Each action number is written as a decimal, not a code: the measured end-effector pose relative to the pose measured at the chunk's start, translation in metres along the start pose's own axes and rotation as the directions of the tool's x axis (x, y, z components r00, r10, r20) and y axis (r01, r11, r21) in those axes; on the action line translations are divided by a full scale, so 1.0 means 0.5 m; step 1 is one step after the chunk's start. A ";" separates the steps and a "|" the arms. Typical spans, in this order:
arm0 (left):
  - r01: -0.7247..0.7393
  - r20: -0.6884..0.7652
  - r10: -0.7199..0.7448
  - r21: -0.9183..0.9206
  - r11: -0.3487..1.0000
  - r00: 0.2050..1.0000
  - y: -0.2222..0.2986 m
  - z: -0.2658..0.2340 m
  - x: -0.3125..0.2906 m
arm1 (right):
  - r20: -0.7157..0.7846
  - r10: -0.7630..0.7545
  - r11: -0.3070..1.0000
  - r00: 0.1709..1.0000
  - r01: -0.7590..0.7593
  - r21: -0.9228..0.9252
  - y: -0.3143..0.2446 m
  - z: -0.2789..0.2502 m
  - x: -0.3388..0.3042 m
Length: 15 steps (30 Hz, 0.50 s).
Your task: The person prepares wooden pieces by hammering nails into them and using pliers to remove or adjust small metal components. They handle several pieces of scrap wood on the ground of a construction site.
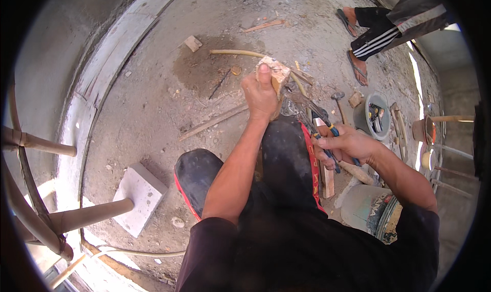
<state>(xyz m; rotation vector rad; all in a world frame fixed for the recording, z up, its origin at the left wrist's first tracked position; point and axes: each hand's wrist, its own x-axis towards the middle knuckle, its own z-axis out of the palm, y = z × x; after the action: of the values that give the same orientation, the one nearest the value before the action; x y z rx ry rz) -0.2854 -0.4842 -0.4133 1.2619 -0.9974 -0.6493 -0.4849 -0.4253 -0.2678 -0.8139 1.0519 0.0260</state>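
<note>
Block (280, 76) in L fingers (264, 77), pliers (333, 130) in R fingers (330, 142)

Dusty, grit-strewn grey floor (148, 97) below the left grip (261, 95), darkened by a damp-looking patch (192, 67) to that grip's left. Plain grey wall (56, 57) farther left; well right of the right grip (350, 143), another grey wall (459, 82) and a bright strip of sunlight (416, 77).

Dusty floor (138, 97), pale block (147, 192), wooden strip (214, 122), grey bucket (361, 117)
</note>
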 end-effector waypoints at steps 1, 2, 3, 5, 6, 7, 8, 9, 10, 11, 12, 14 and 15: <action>0.008 -0.006 -0.008 0.016 1.000 1.000 -0.007 0.001 0.004 | -0.042 -0.017 0.993 0.999 0.022 0.113 0.010 -0.004 0.006; 0.021 0.032 -0.023 0.067 0.998 0.999 -0.015 -0.003 0.007 | -0.026 -0.011 0.992 1.000 0.014 0.124 0.009 -0.001 0.015; 0.032 0.071 -0.041 0.119 0.992 0.997 -0.024 -0.010 0.007 | -0.085 -0.019 0.998 0.996 0.014 -0.060 -0.001 0.000 0.020; 0.062 0.004 -0.062 -0.029 0.998 0.998 -0.028 -0.016 0.008 | -0.135 -0.047 0.960 0.990 0.008 -0.279 -0.015 -0.002 0.038; 0.070 -0.065 -0.084 -0.197 0.978 0.994 -0.021 -0.008 0.010 | -0.149 -0.039 0.961 0.988 -0.004 -0.277 -0.015 -0.013 0.050; 0.081 -0.070 -0.104 -0.277 0.958 0.992 -0.015 -0.004 0.010 | -0.169 -0.114 0.913 0.979 0.036 -0.406 -0.010 -0.027 0.067; 0.090 -0.068 -0.112 -0.271 0.958 0.991 -0.015 -0.004 0.013 | -0.161 -0.190 0.847 0.968 0.079 -0.526 -0.006 -0.037 0.083; 0.084 -0.073 -0.106 -0.264 0.961 0.992 -0.014 -0.002 0.016 | -0.170 -0.196 0.821 0.966 0.067 -0.567 -0.009 -0.040 0.086; 0.078 -0.076 -0.101 -0.257 0.963 0.992 -0.016 0.003 0.017 | -0.168 -0.188 0.826 0.968 0.063 -0.560 0.001 -0.047 0.091; 0.092 -0.062 -0.108 -0.225 0.970 0.992 -0.026 0.005 0.022 | -0.169 -0.300 0.804 0.939 0.154 -0.575 0.017 -0.051 0.103; 0.101 -0.057 -0.115 -0.211 0.972 0.992 -0.035 0.004 0.019 | -0.171 -0.409 0.771 0.896 0.240 -0.589 0.034 -0.056 0.117; 0.119 -0.081 -0.146 -0.271 0.955 0.986 -0.037 0.005 0.017 | -0.157 -0.423 0.764 0.892 0.258 -0.592 0.066 -0.068 0.170; 0.127 -0.072 -0.157 -0.310 0.942 0.985 -0.023 0.004 0.019 | -0.145 -0.445 0.743 0.884 0.274 -0.610 0.076 -0.070 0.191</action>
<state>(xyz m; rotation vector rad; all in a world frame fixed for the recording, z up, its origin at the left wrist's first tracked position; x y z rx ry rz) -0.2815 -0.4960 -0.4218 1.0861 -0.6996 -0.8141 -0.4760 -0.4528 -0.3724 -1.6174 1.1498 -0.1167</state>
